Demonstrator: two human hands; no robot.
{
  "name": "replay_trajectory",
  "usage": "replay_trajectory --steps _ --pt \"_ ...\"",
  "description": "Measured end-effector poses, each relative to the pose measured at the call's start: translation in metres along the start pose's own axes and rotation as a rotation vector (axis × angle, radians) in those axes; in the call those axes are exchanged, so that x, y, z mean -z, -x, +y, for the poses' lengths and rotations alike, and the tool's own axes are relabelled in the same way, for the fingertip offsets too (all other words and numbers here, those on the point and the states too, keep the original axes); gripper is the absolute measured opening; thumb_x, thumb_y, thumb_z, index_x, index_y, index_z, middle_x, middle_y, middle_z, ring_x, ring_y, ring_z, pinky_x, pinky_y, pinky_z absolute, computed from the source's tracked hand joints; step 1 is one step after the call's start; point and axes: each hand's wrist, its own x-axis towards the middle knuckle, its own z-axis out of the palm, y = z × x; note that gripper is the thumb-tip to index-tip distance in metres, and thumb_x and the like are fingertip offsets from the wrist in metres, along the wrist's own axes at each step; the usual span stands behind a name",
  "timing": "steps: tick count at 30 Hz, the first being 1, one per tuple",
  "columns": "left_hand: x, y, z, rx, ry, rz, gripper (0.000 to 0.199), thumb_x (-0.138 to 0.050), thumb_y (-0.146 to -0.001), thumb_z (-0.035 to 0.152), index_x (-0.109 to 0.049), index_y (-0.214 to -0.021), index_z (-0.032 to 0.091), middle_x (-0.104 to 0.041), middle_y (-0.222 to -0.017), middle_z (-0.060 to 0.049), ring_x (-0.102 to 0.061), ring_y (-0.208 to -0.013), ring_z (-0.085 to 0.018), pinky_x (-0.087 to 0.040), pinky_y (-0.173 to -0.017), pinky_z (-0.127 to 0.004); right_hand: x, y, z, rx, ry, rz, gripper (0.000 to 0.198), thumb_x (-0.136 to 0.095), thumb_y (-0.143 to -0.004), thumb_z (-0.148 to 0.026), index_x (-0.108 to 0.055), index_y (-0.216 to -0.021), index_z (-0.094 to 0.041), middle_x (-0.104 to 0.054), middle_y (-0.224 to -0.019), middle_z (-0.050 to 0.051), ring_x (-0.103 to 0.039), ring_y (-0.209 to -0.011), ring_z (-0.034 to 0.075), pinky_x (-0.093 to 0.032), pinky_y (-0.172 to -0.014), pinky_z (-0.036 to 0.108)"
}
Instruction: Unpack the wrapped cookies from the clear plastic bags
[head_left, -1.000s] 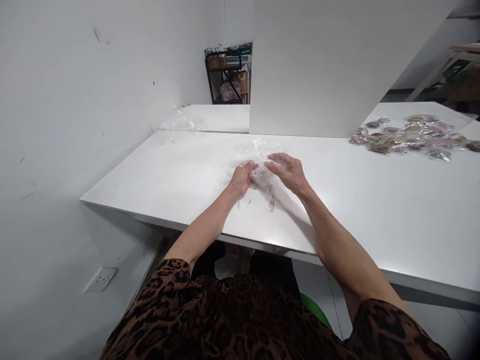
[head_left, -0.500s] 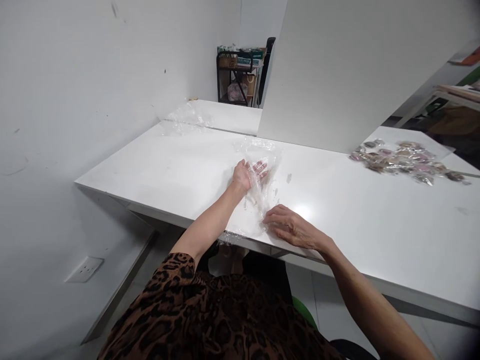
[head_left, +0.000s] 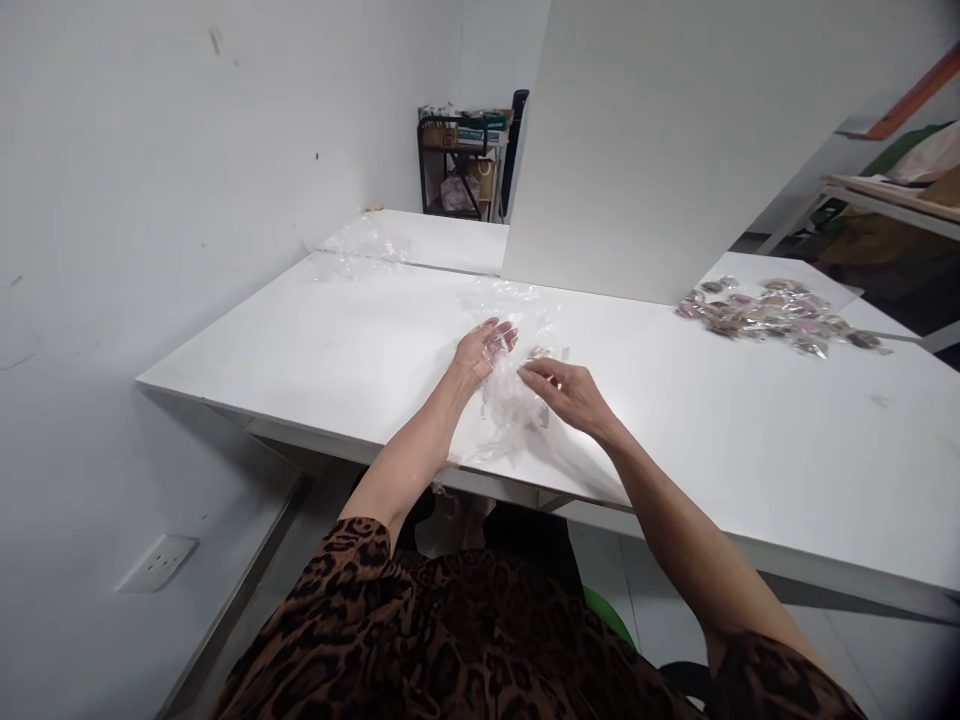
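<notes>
Crumpled clear plastic film (head_left: pixel 510 420) lies at the middle of the white table (head_left: pixel 360 350), reaching toward its front edge. My left hand (head_left: pixel 484 347) is palm up, its fingers stretched out and not closed. Some of the film drapes over its palm and fingers. My right hand (head_left: pixel 566 392) is raised just above the table on the right side of the film. Its thumb and fingertips are pinched together on the film. Whether the film is a bag or a loose sheet I cannot tell.
More clear film (head_left: pixel 364 250) lies at the back left by the wall. A pile of small wrapped pieces (head_left: pixel 772 312) in brown, grey and pink rests at the right. A tall pale panel (head_left: pixel 645 150) rises behind the table. A dark shelf rack (head_left: pixel 454 160) stands beyond.
My right hand has lifted away from the table's front edge and pulled the film upward. My left hand stays palm up under the film. The view has shifted slightly.
</notes>
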Motion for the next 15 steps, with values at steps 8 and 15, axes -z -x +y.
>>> replay_trajectory --steps 8,15 --pt "-0.011 0.016 0.018 -0.002 -0.009 -0.014 0.012 -0.052 -0.093 0.017 -0.055 -0.082 0.019 -0.078 -0.104 -0.009 -0.075 -0.112 -0.024 -0.056 -0.106 -0.046 -0.021 -0.054 0.043 -0.188 -0.031 0.355 0.017 -0.056 -0.086 -0.034 -0.068 -0.086 -0.021 -0.073 -0.086 0.005 -0.064 -0.078 0.019 -0.052 -0.082 0.035" --pt "-0.028 0.02 0.026 -0.017 -0.042 -0.112 0.02 -0.05 -0.095 0.021 -0.059 -0.078 0.019 -0.077 -0.118 -0.011 -0.071 -0.122 -0.027 -0.052 -0.109 -0.06 0.005 -0.048 0.068 -0.259 -0.262 0.567 0.019 -0.057 -0.083 -0.04 -0.066 -0.084 -0.023 -0.07 -0.084 0.002 -0.06 -0.079 0.019 -0.052 -0.085 0.036"
